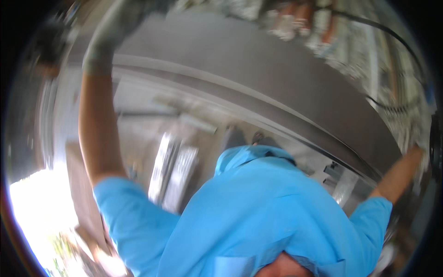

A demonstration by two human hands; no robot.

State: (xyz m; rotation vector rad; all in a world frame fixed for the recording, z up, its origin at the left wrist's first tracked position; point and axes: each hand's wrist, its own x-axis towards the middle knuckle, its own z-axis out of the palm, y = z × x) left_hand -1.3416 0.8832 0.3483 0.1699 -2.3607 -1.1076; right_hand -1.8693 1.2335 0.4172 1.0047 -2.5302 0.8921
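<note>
A long, flat grey panel or bench top (258, 60) stretches across in front of me, bending along the picture's rim. Up at its far left end is my left hand (117, 27), in a pale glove with darker fingers, smeared by motion. Whether those fingers grip anything is hidden by the blur. Far out to the right, my right hand (420, 161) is beside the right end of the grey surface. It is blurred and partly lost at the dark rim, so its fingers do not show clearly.
Bundles of long pale and orange-brown pieces (341, 41) lie beyond the grey surface, with a black cable (392, 32) over them. Below, shiny wrapped lengths (173, 171) rest near the floor. A brown board (83, 189) stands at left beside a bright opening.
</note>
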